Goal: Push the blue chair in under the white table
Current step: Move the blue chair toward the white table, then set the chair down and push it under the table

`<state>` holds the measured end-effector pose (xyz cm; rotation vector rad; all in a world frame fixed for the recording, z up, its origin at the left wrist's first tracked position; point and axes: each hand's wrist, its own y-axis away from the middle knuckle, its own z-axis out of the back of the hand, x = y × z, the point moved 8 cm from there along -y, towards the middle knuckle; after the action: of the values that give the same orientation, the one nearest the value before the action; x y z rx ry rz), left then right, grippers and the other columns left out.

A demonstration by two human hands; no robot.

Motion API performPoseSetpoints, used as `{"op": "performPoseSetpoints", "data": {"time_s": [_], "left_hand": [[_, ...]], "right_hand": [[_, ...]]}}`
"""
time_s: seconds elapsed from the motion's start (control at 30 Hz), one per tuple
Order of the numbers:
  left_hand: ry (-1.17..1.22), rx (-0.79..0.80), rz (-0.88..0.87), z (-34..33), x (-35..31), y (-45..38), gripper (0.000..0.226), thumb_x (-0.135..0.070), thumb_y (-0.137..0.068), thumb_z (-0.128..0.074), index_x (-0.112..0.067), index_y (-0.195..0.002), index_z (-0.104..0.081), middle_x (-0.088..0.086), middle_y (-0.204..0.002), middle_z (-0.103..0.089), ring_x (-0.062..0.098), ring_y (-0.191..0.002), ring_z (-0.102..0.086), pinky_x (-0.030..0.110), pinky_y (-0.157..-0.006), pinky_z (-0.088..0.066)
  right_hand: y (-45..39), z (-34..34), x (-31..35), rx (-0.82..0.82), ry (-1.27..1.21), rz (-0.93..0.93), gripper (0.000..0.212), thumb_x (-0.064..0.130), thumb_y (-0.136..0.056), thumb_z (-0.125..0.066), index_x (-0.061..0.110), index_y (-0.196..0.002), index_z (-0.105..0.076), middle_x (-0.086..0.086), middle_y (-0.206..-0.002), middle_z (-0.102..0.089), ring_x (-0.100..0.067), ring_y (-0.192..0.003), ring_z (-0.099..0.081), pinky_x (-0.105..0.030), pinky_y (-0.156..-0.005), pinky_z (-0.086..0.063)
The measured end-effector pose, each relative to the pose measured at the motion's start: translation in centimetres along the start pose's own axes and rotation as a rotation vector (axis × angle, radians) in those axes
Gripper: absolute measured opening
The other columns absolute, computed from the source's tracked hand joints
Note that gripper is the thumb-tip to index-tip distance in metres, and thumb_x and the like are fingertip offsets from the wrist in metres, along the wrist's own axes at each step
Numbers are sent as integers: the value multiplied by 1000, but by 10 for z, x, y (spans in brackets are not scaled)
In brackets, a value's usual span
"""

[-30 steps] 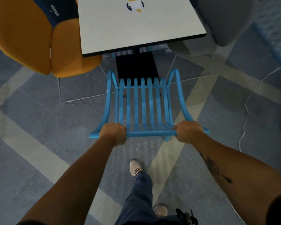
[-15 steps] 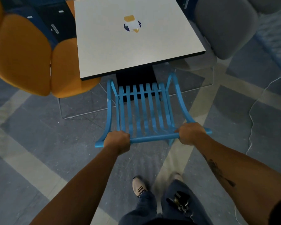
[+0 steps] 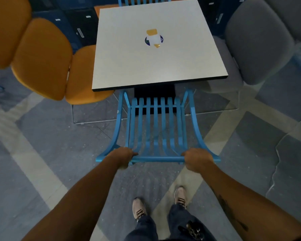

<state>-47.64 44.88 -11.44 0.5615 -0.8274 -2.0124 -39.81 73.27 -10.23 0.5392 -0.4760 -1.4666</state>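
Two hands held the top rail of the blue chair (image 3: 155,129). The left hand (image 3: 122,158) was wrapped around the rail near its left end, and the right hand (image 3: 197,159) was wrapped around it near its right end. Both were closed tight on the rail.

The chair stood on the floor (image 3: 50,145), right in front of the white worktop (image 3: 156,63). The front of the seat was just at the near edge of the worktop, maybe a little under it. Most of the chair was not under yet.

The chair's long way ran from the person straight toward the worktop. Its seat pointed at the worktop and its back faced the person. It looked lined up with the middle of the near edge.

To do the push well, I think both hands should press evenly, so the chair does not turn. It should go slow and straight, between the orange chair (image 3: 42,58) on the left and the grey chair (image 3: 257,42) on the right. The dark base (image 3: 155,91) under the worktop could stop the chair, so a soft push seemed best.
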Motion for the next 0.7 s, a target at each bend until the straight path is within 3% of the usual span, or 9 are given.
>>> {"op": "performPoseSetpoints", "data": {"time_s": [0.07, 0.27, 0.57, 0.7], "left_hand": [[13, 3, 4, 1, -4, 0, 66, -1, -97, -62, -32, -154, -51, 8, -146, -59, 31, -135, -57, 45, -113, -46], [50, 7, 7, 14, -18, -5, 48, -4, -95, -68, -27, -137, -67, 5, -125, -69, 26, -117, -67, 40, -99, -54], [36, -27, 51, 29, 13, -13, 60, -1, -97, -62, -33, -147, -59, 5, -133, -67, 26, -119, -65, 41, -101, -53], [3, -41, 78, 21, 19, -7, 64, -4, -97, -58, -39, -151, -56, 6, -135, -66, 27, -121, -65, 42, -104, -52]], "right_hand": [[1, -1, -2, -13, -12, 13, 32, 30, -95, -54, 29, -124, -69, 0, -109, -70, -25, -96, -69, -41, -83, -57], [5, -5, -25, -78, -34, 16, 33, 28, -94, -53, 30, -124, -68, 0, -109, -72, -25, -96, -71, -39, -80, -57], [-7, 1, -4, -154, -23, 13, 26, 27, -96, -55, 28, -117, -69, 0, -103, -72, -26, -92, -71, -40, -74, -54], [-13, -5, 5, -102, -2, 42, 26, 28, -97, -57, 28, -121, -67, 0, -105, -71, -26, -93, -70, -39, -73, -53]]}}
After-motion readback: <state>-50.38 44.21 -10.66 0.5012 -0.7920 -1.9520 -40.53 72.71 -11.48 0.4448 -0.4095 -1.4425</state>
